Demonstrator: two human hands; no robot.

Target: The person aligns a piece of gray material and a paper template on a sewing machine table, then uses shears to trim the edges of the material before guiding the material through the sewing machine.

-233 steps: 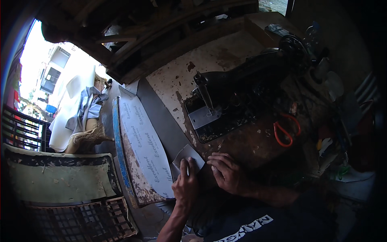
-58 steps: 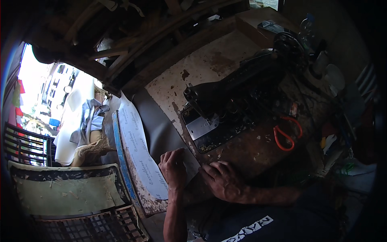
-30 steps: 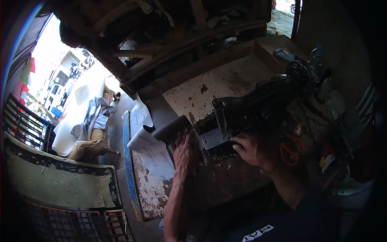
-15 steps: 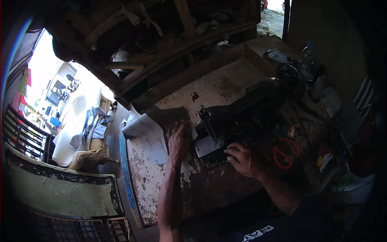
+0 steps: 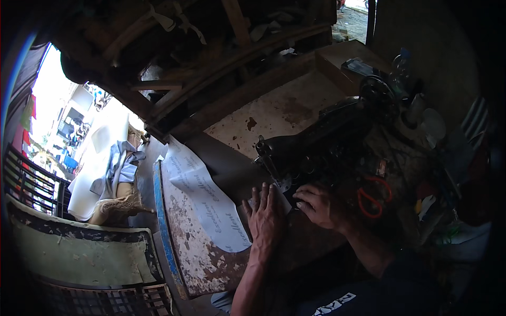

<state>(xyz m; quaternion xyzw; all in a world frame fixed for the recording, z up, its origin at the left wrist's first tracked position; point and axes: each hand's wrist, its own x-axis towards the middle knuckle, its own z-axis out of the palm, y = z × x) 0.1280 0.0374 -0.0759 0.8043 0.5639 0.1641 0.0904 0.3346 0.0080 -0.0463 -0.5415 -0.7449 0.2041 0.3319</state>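
A black sewing machine (image 5: 321, 134) stands on the worn table, its needle end toward the left. Next to it lies a dark sheet (image 5: 219, 160), and a white printed piece (image 5: 203, 197), seemingly its backing, shows along its left side. My left hand (image 5: 265, 217) rests flat on the material just in front of the needle, fingers stretched out. Close to the needle's right side, my right hand (image 5: 320, 206) has its fingers curled together; anything between them is hidden in shadow. The material and my left fingers cover most of the machine's metal plate.
Orange-handled scissors (image 5: 374, 196) lie right of my right hand. Behind the handwheel (image 5: 378, 100) stands a clear bottle (image 5: 401, 66). A raised wooden edge (image 5: 247, 87) bounds the table's back. A green padded panel (image 5: 84, 247) is at the left, beyond the blue table edge (image 5: 167, 226).
My left hand has slid right, toward the needle, and the material has moved with it. More of the white printed piece lies spread out. My right hand has barely moved.
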